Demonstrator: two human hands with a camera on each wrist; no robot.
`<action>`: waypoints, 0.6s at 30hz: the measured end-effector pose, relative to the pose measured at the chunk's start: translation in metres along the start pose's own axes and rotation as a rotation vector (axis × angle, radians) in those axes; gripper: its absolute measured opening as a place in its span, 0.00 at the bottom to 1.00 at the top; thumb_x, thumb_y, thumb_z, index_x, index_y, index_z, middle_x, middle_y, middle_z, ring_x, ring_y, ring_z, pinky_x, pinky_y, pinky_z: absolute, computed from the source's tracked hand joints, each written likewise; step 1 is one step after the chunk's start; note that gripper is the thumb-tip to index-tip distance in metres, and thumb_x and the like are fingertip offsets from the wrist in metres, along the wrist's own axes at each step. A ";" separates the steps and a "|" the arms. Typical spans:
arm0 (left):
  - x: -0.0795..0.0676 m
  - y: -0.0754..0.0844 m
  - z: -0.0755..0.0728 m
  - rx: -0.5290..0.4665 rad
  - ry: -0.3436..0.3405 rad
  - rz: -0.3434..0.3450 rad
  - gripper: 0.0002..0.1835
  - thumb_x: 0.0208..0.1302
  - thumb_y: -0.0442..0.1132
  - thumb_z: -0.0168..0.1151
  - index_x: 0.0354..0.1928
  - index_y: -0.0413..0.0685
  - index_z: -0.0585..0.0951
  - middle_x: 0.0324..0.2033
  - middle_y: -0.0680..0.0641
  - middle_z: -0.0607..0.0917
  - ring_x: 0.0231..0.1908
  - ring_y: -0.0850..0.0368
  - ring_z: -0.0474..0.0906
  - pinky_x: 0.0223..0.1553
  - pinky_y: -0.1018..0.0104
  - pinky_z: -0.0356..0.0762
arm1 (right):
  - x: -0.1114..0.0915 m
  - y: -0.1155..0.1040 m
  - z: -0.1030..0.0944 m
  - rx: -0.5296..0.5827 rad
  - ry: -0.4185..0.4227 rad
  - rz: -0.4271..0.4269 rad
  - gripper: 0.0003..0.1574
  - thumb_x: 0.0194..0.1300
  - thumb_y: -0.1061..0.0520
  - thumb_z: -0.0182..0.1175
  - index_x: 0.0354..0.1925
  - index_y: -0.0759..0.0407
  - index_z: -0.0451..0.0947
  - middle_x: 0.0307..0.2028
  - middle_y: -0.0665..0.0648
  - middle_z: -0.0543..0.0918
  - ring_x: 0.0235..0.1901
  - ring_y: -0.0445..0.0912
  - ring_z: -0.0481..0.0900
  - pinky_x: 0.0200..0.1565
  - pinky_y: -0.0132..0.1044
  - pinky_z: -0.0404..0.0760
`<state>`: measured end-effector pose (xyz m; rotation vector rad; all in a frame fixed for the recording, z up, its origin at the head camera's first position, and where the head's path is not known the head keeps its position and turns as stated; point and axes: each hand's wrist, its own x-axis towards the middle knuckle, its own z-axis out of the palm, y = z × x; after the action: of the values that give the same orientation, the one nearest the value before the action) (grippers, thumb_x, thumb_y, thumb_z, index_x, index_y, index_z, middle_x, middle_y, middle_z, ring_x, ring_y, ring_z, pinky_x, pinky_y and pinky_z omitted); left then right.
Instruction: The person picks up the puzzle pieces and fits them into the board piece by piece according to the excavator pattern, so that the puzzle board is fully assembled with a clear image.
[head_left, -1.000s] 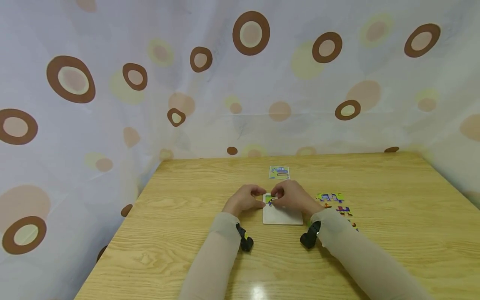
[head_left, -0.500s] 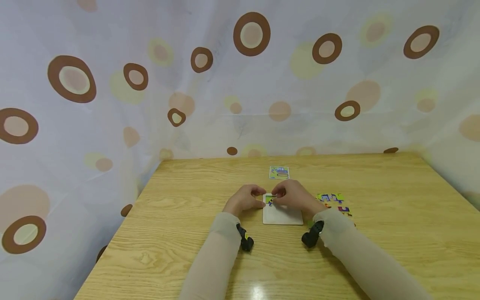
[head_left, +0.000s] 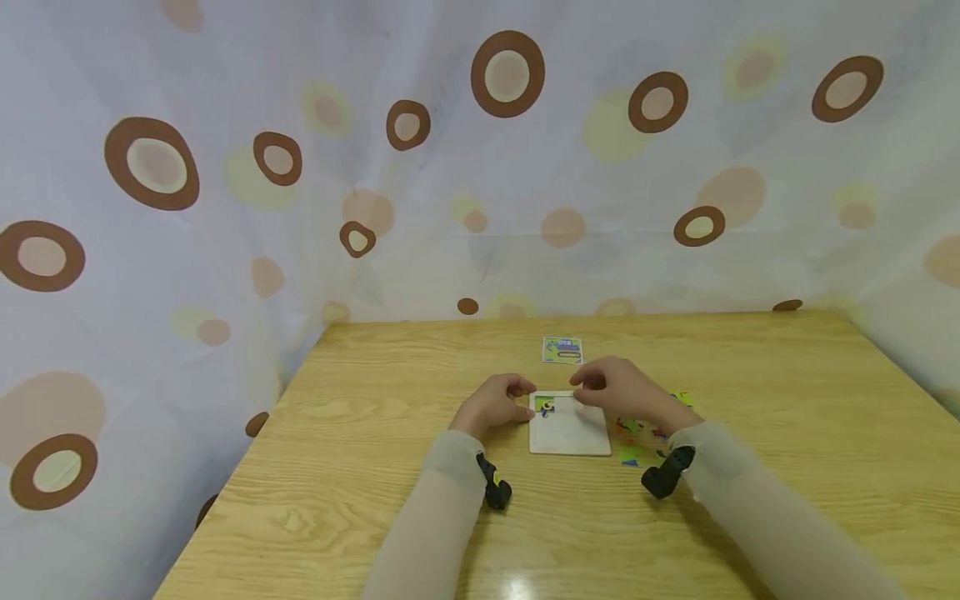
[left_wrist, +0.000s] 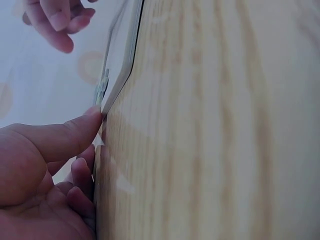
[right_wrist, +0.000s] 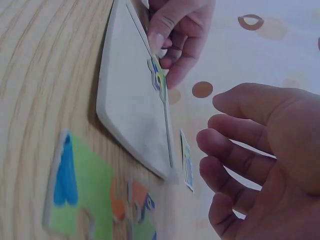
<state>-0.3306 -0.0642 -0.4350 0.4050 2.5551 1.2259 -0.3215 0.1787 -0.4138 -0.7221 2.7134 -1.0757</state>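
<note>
A white puzzle board lies flat on the table. In its upper left corner sits a green jigsaw piece with a blue and yellow print, also visible on the board in the right wrist view. My left hand holds the board's upper left corner; its thumb presses the edge beside the piece. Over the board's upper right edge hovers my right hand, fingers loosely bent and apart. Nothing shows between the thumb and fingers of that hand in the right wrist view.
Several loose jigsaw pieces lie right of the board, partly covered by my right arm in the head view. Behind the board is a small picture card with a blue digger. A patterned curtain hangs behind the wooden table.
My right hand has moved right, away from the piece in the board's corner, leaving it there in full view. The left hand keeps its place at the board.
</note>
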 end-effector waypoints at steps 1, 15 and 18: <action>0.001 0.000 0.001 -0.004 0.001 -0.001 0.19 0.61 0.33 0.71 0.54 0.47 0.82 0.50 0.48 0.79 0.53 0.52 0.72 0.58 0.56 0.69 | -0.003 0.001 -0.003 -0.009 0.005 0.001 0.18 0.70 0.57 0.61 0.54 0.66 0.81 0.39 0.52 0.83 0.37 0.44 0.78 0.40 0.42 0.78; 0.000 0.001 0.002 -0.028 -0.005 -0.004 0.20 0.61 0.33 0.70 0.56 0.45 0.81 0.51 0.47 0.79 0.54 0.51 0.72 0.60 0.56 0.68 | -0.032 0.015 -0.026 -0.067 0.061 -0.047 0.19 0.70 0.57 0.60 0.55 0.68 0.79 0.39 0.53 0.81 0.36 0.47 0.76 0.35 0.42 0.77; 0.000 0.001 0.002 -0.037 -0.003 -0.002 0.20 0.60 0.32 0.71 0.55 0.44 0.81 0.51 0.47 0.79 0.53 0.51 0.72 0.59 0.55 0.68 | -0.037 0.015 -0.030 -0.085 0.076 -0.030 0.19 0.70 0.58 0.60 0.55 0.67 0.80 0.41 0.54 0.81 0.39 0.48 0.76 0.38 0.43 0.77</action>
<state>-0.3298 -0.0628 -0.4356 0.3965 2.5256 1.2690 -0.3037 0.2239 -0.4040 -0.7519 2.8370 -1.0199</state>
